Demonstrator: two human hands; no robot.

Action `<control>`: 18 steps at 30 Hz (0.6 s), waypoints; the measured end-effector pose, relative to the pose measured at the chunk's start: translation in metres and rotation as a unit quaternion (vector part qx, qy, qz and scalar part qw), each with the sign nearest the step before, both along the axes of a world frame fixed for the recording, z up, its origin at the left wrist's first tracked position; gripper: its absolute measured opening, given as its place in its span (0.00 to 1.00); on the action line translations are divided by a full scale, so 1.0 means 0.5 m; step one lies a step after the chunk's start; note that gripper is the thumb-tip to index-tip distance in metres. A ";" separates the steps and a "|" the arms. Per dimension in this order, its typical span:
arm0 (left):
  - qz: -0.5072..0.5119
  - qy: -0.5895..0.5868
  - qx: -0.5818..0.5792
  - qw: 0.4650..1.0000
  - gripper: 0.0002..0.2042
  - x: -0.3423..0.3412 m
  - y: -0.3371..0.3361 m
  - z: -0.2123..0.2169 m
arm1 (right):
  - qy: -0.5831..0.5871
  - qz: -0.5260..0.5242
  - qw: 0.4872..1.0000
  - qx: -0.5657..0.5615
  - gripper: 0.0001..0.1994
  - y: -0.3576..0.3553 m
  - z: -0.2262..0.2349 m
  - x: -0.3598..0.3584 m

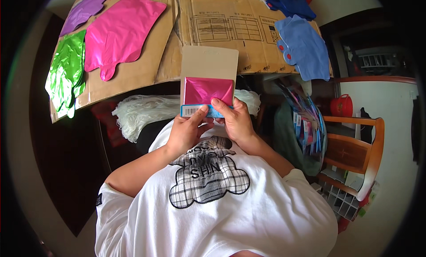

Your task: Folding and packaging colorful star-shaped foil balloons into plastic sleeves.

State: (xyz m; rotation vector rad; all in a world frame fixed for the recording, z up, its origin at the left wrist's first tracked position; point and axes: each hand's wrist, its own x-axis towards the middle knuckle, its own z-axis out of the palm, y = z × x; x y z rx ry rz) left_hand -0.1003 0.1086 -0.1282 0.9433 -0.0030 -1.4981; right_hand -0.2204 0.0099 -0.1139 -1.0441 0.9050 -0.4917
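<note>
White shirt [266, 203] fills most of lower frame; checked patch [208, 179] w/ dark lettering at ctr. Brown cardboard [259, 55] spans the top, w/ printed table outlines plus v. small text, too small to read. Flat pink foil shape [122, 30], upper left, narrow tab toward bottom of frame. Wooden chair [350, 144], right side. Bundle of whitish string [133, 117], left of ctr, below cardboard edge. Dark green bag [285, 144], right of ctr, w/ packets [306, 119] inside, some w/ barcodes. Blue foil shape [306, 48], upper right; green foil shape [66, 70], far left.

Card [209, 61] is at ctr of frame, just above the shirt patch: long axis approx vertical, plain greyish end pointing to top of frame. L hand [184, 132] grips its lower left, thumb on front, fingers curled under. R hand [239, 124] grips lower right, thumb pressed on the pink foil, other fingers mostly hidden behind. Folded pink foil [204, 90] lies against card's lower half, long axis left-right. Blue strip [213, 112] runs along card's bottom, partly under thumbs, w/ white barcode label [191, 111] at its left end.
</note>
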 end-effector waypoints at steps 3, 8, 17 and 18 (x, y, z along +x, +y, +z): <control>-0.031 -0.027 0.030 0.999 0.07 0.003 -0.002 0.010 | -0.012 -0.025 1.000 0.009 0.10 -0.002 -0.008 -0.007; -0.088 -0.176 -0.051 0.979 0.05 0.064 -0.006 0.091 | -0.048 -0.036 0.998 0.007 0.07 -0.058 0.018 -0.086; -0.086 -0.865 -0.194 0.454 0.08 0.228 -0.201 0.192 | -0.037 0.151 0.980 0.126 0.10 -0.186 0.096 -0.191; -0.123 -0.859 -0.185 0.461 0.08 0.232 -0.216 0.176 | -0.032 0.180 0.974 0.132 0.11 -0.190 0.104 -0.172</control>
